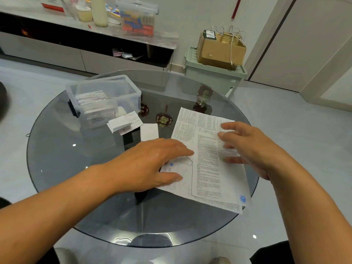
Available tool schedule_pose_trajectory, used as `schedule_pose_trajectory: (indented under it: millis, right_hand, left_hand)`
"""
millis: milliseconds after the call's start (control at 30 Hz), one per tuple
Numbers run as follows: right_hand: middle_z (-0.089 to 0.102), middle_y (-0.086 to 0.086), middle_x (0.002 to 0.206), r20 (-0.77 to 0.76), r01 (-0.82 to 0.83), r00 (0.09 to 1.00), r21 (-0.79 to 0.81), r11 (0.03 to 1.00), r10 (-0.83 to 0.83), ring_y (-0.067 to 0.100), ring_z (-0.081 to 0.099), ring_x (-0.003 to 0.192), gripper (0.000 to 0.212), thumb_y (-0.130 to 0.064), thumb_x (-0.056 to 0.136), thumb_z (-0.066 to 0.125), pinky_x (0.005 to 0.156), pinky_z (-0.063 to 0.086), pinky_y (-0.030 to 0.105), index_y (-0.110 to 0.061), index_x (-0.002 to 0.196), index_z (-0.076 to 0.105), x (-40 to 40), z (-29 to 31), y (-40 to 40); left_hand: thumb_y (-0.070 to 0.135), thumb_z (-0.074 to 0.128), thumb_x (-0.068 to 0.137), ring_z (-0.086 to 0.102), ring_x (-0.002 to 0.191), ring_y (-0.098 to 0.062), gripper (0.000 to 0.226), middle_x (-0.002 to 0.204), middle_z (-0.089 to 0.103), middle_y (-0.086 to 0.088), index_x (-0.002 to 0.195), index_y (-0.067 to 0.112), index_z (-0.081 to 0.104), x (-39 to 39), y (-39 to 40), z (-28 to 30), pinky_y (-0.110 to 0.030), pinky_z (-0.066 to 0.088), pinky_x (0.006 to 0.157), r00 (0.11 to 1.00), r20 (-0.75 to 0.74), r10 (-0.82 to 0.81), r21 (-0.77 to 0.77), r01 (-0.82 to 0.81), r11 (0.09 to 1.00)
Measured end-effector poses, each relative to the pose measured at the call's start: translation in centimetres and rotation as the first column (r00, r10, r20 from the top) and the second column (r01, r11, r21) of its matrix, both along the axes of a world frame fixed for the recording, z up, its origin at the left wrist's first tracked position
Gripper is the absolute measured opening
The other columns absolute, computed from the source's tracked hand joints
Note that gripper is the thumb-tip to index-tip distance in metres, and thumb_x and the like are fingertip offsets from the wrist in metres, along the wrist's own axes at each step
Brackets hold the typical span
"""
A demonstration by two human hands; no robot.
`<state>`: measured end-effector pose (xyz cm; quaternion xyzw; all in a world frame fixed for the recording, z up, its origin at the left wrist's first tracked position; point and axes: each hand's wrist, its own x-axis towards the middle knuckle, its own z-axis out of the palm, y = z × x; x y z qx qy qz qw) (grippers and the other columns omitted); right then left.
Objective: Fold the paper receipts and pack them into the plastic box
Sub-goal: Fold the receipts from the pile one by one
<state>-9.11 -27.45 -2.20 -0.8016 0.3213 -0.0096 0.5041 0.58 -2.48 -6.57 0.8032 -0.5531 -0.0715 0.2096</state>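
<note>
Paper receipt partly under left hand

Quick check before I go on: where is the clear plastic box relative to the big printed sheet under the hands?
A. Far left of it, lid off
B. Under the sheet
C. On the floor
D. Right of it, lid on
A: the plastic box stands open on the glass table, far left of the printed sheet.

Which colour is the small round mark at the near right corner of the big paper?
Blue, on the white paper; the mark shows in the head view.
</note>
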Motion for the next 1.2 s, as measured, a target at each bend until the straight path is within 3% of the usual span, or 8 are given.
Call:
schedule_pose_trajectory:
  millis: [133,333,467,633,800,967,1067,1200]
  right_hand:
    - [0.050,0.001,0.150,-0.055,0.067,0.995,-0.270,0.960,-0.085,0.025,0.057,0.123,0.052,-0.043,0.097,0.066,0.101,0.054,0.052,-0.032,0.146,0.050,-0.4,0.0,-1.5]
    - [0.056,-0.003,0.137,-0.020,0.000,1.000,0.045,0.999,0.001,0.015,0.060,0.112,0.052,-0.037,0.096,0.071,0.077,0.063,0.034,-0.028,0.144,0.054,-0.1,-0.3,0.0]
    - [0.058,-0.004,0.134,0.052,0.000,0.999,-0.001,1.000,0.000,0.012,0.064,0.106,0.049,-0.035,0.092,0.075,0.083,0.058,0.035,-0.031,0.138,0.058,0.3,-0.4,0.6]
    - [0.075,-0.002,0.109,0.049,-0.080,0.996,0.089,0.993,0.076,0.014,0.077,0.082,0.041,-0.028,0.092,0.077,0.060,0.059,0.026,-0.030,0.130,0.062,-0.1,0.5,0.8]
    - [0.076,-0.001,0.107,0.078,-0.207,0.976,0.066,0.976,0.202,0.016,0.077,0.087,0.062,-0.016,0.088,0.081,0.069,0.063,0.029,-0.034,0.139,0.052,-0.2,0.0,1.9]
    - [0.078,0.000,0.108,0.195,-0.241,0.959,0.177,0.954,0.206,0.023,0.077,0.095,0.045,-0.016,0.095,0.072,0.076,0.063,0.030,-0.024,0.137,0.059,-0.1,0.5,2.1]
    - [0.077,0.000,0.115,0.143,-0.373,0.927,0.279,0.885,0.346,0.027,0.075,0.102,0.058,-0.029,0.085,0.076,0.088,0.062,0.036,-0.033,0.139,0.054,-0.5,1.3,1.2]
    - [0.076,-0.007,0.117,-0.021,-0.457,0.888,0.082,0.886,0.460,0.016,0.074,0.106,0.077,-0.033,0.074,0.087,0.090,0.057,0.036,-0.043,0.141,0.050,-0.8,1.4,0.0]
  left_hand:
    - [0.053,0.063,0.094,0.033,0.109,0.031,0.063,0.149,0.040,0.028,0.150,0.043,0.039,-0.4,0.1,0.3,0.007,0.025,0.088,0.999,-0.036,-0.007,0.024,0.008,1.000]
    - [0.050,0.066,0.093,0.031,0.095,0.038,0.069,0.150,0.038,0.026,0.153,0.042,0.034,-0.9,-0.2,0.4,0.006,0.027,0.081,0.992,-0.126,-0.010,0.048,0.016,0.999]
    - [0.053,0.070,0.089,0.031,0.096,0.038,0.080,0.153,0.031,0.026,0.156,0.038,0.028,-0.6,-0.1,0.6,0.006,0.028,0.079,0.986,-0.169,-0.006,0.067,0.018,0.998]
    - [0.058,0.076,0.081,0.035,0.092,0.036,0.087,0.145,0.041,0.027,0.153,0.035,0.034,-0.4,0.2,0.4,0.006,0.029,0.079,0.983,-0.184,0.007,0.085,0.009,0.996]
    - [0.064,0.074,0.079,0.039,0.096,0.030,0.084,0.139,0.044,0.030,0.150,0.042,0.036,-0.2,0.2,0.1,-0.001,0.033,0.081,0.983,-0.181,0.037,0.077,-0.023,0.997]
    - [0.048,0.069,0.091,0.050,0.088,0.019,0.040,0.110,0.056,0.028,0.129,0.040,0.058,-0.4,-0.2,-0.7,-0.007,0.036,0.069,0.976,-0.171,0.133,-0.003,-0.135,0.991]
    - [0.036,0.065,0.096,0.060,0.076,-0.002,0.009,0.085,0.065,0.022,0.103,0.035,0.070,-0.1,-0.1,-0.9,-0.019,0.043,0.063,0.939,-0.236,0.249,-0.076,-0.274,0.959]
    - [0.036,0.065,0.097,0.065,0.060,-0.011,0.009,0.078,0.072,0.002,0.097,0.028,0.069,0.2,-0.1,-0.1,-0.039,0.058,0.058,0.808,-0.500,0.311,-0.101,-0.411,0.906]
